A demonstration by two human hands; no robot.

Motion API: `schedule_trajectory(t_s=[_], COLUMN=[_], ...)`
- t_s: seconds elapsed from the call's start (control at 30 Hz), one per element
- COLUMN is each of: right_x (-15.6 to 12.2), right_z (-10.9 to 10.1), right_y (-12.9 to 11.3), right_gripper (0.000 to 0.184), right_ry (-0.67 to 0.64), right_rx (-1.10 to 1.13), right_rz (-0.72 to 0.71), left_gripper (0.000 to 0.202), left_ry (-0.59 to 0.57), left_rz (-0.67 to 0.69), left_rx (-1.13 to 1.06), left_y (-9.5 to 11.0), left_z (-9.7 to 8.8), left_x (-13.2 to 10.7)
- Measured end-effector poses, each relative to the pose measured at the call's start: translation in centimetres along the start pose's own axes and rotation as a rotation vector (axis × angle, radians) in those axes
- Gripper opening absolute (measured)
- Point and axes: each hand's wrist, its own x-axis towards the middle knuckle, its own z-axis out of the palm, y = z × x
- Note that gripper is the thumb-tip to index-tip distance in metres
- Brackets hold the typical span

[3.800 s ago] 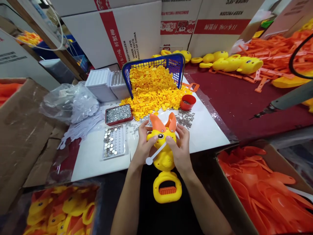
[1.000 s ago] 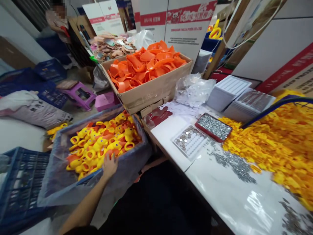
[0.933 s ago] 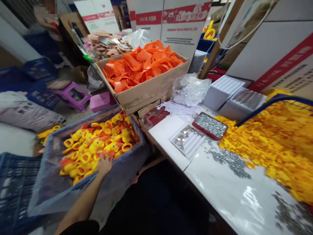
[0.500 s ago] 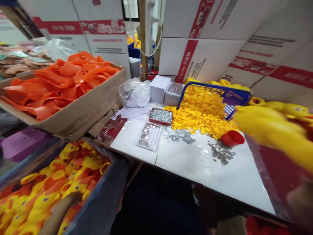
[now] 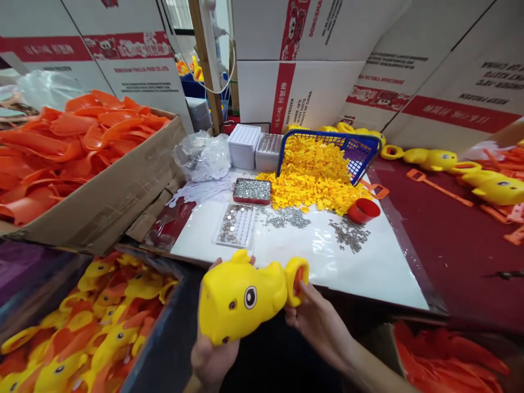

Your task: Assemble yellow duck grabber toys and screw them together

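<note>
A yellow plastic duck toy piece [image 5: 245,297] with a painted black-and-white eye lies sideways between my hands, in front of the table's near edge. My left hand [image 5: 216,349] is wrapped round its wide end from below and behind, so most of those fingers are hidden. At the other end, my right hand [image 5: 315,322] grips the ring-shaped handle, with thumb and fingers on the ring. An orange lining shows inside the ring. Below left, a bin [image 5: 164,327] holds many yellow and orange duck toys [image 5: 59,368].
On the white table top [image 5: 295,267] are yellow small parts [image 5: 315,191], a blue basket [image 5: 362,155], a red cup [image 5: 363,210], a screw tin [image 5: 251,191] and a disc tray [image 5: 235,225]. A carton [image 5: 102,207] of orange scoops stands left. Another person's arm [image 5: 507,134] shows far right.
The yellow toy has come from the far right to the middle, in front of me. My left hand has left the bin and now holds the toy too. The view has turned right.
</note>
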Motion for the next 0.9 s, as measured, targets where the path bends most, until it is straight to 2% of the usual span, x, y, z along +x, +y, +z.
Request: schedule_trajectory(t_s=[0.07,0.13,0.17,0.2,0.27,0.33,0.37,0.47,0.53,0.57,0.63,0.7,0.8,0.87,0.9], right_x=[-0.5,-0.9,-1.0,-1.2,-1.4,-1.2,-1.0,0.6,1.8,2.1,2.2,1.8,1.8,2.4,2.8], right_z=[-1.3,-2.6,-3.1,-3.6,-4.4,-4.8,-4.8,-4.2,-3.4,-2.9,-1.8,-0.5,1.5,2.6,3.0], right_y=[1.5,2.9,3.6,4.3,5.7,7.0,7.5,8.4,8.1,7.8,6.7,5.7,4.9,4.7,4.6], right_gripper=[0.034,0.04,0.046,0.053,0.067,0.08,0.086,0.095,0.078,0.066,0.055,0.06,0.079,0.086,0.087], right_ry=[-0.026,-0.016,0.013,0.06,0.157,0.145,0.101,-0.007,0.038,0.057,0.005,-0.155,-0.366,-0.429,-0.447], right_rx=[-0.066,-0.223,-0.331,-0.452,-0.683,-0.822,-0.825,-0.669,-0.532,-0.482,-0.415,-0.406,-0.438,-0.459,-0.478], right_rz=[0.074,0.084,0.044,-0.043,-0.309,-0.533,-0.577,-0.495,-0.448,-0.446,-0.423,-0.355,-0.228,-0.165,-0.149], left_gripper=[0.093,0.096,0.098,0.099,0.094,0.087,0.083,0.08,0.077,0.072,0.061,0.057,0.062,0.068,0.07], left_ry=[0.095,0.128,0.131,0.134,0.117,0.021,-0.059,-0.323,-0.453,-0.477,-0.427,-0.286,-0.242,-0.213,-0.16], left_rz=[0.032,0.039,0.058,0.094,0.194,0.255,0.253,0.207,0.208,0.217,0.233,0.215,0.002,-0.13,-0.166], left_rx=[-0.04,-0.011,0.009,0.03,0.088,0.202,0.286,0.538,0.62,0.632,0.641,0.638,0.484,0.315,0.237], left_y=[1.5,2.7,2.9,2.9,2.4,1.3,0.8,0.0,0.4,0.9,2.3,3.5,4.1,3.5,3.0], left_z=[1.5,2.3,2.5,2.5,2.3,2.2,2.3,2.9,3.0,2.8,2.1,1.0,-0.5,-1.1,-1.4], left_x=[0.3,0.7,0.8,0.9,0.6,-0.2,-0.8,-2.3,-2.5,-2.2,-0.9,0.7,2.4,2.6,2.6])
